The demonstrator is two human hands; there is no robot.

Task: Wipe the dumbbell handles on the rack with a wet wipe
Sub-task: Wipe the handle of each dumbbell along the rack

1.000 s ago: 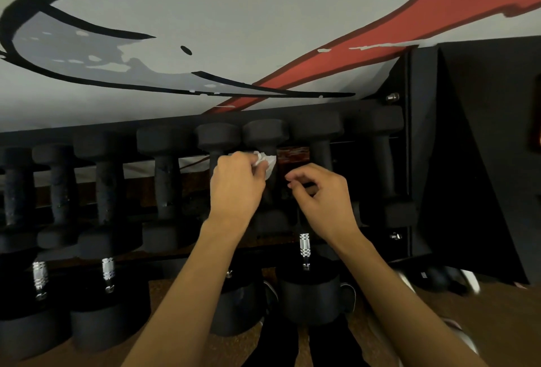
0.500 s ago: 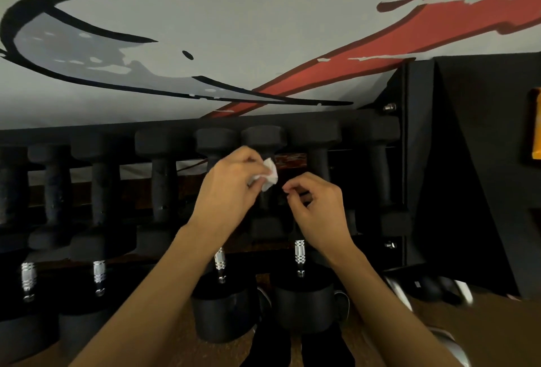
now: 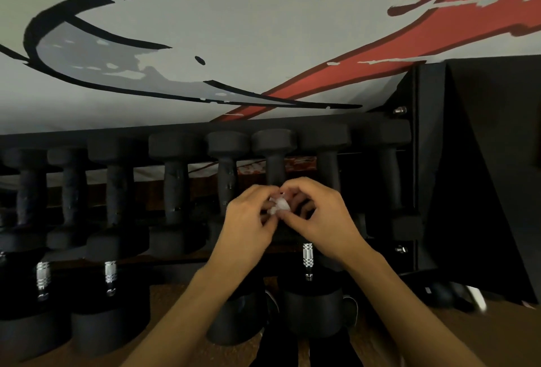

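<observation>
- Head view: left hand (image 3: 248, 217), right hand (image 3: 319, 214) both pinch wet wipe (image 3: 279, 205), fingers curled on it.
- Dumbbell handle (image 3: 275, 170) just behind, axis upright; both equally near.

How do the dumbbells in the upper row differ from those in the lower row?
The upper-row dumbbells have thick, matte black handles; the lower-row dumbbells have thin, shiny metal handles. The upper heads look smaller, the lower heads larger and rounder. Both kinds have black heads and lie side by side in a row.
</observation>
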